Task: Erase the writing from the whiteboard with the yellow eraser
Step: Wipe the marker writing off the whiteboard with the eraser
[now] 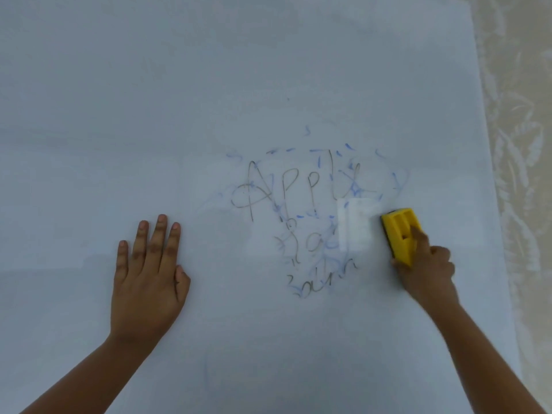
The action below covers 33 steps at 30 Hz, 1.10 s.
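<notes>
A large whiteboard (209, 85) lies flat and fills most of the view. Faded dark writing (298, 186) reading "Apple", with smaller words below it and blue smears around it, sits in the middle. My right hand (427, 264) grips the yellow eraser (401, 233), which rests on the board just right of the writing. A cleaner, whiter wiped strip (357, 225) lies directly left of the eraser. My left hand (149, 273) lies flat on the board to the left of the writing, fingers spread, holding nothing.
The whiteboard's right edge (490, 174) runs down the right side. Beyond it lies a cream cloth with a leaf pattern (519, 130). A faint blue streak (206, 369) marks the board near the bottom.
</notes>
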Available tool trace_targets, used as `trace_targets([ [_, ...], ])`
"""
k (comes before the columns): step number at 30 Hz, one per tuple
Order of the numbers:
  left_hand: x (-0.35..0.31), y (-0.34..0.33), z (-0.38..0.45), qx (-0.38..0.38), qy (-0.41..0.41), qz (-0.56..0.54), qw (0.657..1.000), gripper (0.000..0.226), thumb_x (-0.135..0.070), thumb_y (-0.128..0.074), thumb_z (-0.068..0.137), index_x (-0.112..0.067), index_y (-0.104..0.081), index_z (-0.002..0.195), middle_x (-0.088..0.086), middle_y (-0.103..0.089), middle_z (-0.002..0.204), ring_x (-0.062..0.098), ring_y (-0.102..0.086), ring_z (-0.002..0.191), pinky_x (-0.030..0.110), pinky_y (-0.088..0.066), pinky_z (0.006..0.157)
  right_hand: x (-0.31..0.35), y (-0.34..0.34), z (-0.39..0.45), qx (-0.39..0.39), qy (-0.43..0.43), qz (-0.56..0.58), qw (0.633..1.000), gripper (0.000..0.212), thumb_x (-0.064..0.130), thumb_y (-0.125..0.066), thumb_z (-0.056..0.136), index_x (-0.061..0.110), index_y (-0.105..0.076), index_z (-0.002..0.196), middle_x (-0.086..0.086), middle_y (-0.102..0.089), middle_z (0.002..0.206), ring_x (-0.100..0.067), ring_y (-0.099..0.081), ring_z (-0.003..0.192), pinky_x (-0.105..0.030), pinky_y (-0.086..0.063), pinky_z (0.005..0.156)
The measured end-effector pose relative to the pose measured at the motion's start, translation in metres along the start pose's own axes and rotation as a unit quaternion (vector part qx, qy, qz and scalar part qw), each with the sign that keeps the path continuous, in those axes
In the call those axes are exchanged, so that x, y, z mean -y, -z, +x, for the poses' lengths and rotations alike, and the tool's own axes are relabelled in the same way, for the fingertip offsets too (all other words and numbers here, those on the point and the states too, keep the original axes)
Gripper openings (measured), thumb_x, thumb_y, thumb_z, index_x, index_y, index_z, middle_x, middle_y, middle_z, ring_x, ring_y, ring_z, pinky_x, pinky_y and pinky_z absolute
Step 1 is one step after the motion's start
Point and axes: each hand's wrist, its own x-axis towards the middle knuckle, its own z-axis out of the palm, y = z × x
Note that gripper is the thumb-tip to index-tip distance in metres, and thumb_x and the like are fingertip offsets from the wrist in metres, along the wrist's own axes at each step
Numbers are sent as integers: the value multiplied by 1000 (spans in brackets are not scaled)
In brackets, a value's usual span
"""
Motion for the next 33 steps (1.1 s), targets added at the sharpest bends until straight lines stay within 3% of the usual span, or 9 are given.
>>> trace_targets([
  [2,1,-1,0,0,-1,2,1000,59,-25,-23,89,-6,-27,145,16,-26,152,31,-18,142,48,-9,115,10,11,29,6,-34,23,999,74,19,-65,84,21,-20,144,-33,-33,125,-51,-41,109,-54,-38,91],
  [8,1,0,-1,5,-3,-1,1000,59,-25,-24,89,-7,-25,145,16,-25,152,31,-17,141,47,-6,116,30,7,28,29,46,-4,998,73,25,-64,85,28,-19,143,-26,-33,124,-46,-39,108,-53,-41,80],
  [12,2,-1,0,0,-5,-12,1000,60,-25,-23,88,-6,-25,145,16,-26,152,31,-17,142,46,-4,116,50,23,58,12,-73,58,996,70,21,-58,88,28,-14,143,-26,-26,133,-47,-32,118,-55,-37,90],
  [15,2,-2,-1,0,-5,-19,1000,60,-26,-24,88,-7,-25,145,16,-26,152,31,-16,142,46,-5,116,83,21,61,2,-50,69,996,69,19,-55,89,30,-14,143,-23,-25,134,-44,-31,119,-53,-38,91],
  [18,0,-1,0,0,-4,-18,1000,60,-25,-24,88,-6,-26,145,16,-26,152,31,-17,141,46,-5,116,74,15,49,-12,4,32,999,70,19,-58,87,30,-17,143,-25,-30,129,-46,-35,115,-55,-40,89],
  [23,0,-2,0,1,-5,-14,1000,60,-24,-25,88,-6,-27,145,16,-26,152,31,-19,141,47,-8,116,91,36,78,-2,-96,68,993,68,12,-49,89,29,-12,143,-23,-22,137,-44,-28,122,-57,-35,96],
  [26,1,-3,-2,2,-6,-14,1000,60,-24,-25,87,-7,-25,145,16,-25,152,31,-17,141,47,-8,116,131,30,73,-11,-42,67,997,68,9,-49,88,29,-13,142,-22,-23,135,-43,-28,121,-62,-35,97],
  [29,1,-2,0,5,-2,-15,1000,60,-24,-25,88,-7,-25,145,16,-26,152,30,-17,142,46,-7,117,128,21,59,-26,8,31,999,68,14,-53,88,29,-15,143,-24,-27,133,-43,-31,119,-60,-36,95],
  [33,-1,1,0,11,4,-21,1000,60,-24,-25,88,-6,-25,145,16,-25,152,30,-17,142,44,-7,117,140,33,75,-6,-62,80,995,69,10,-50,87,31,-13,142,-22,-20,140,-44,-24,125,-65,-29,101],
])
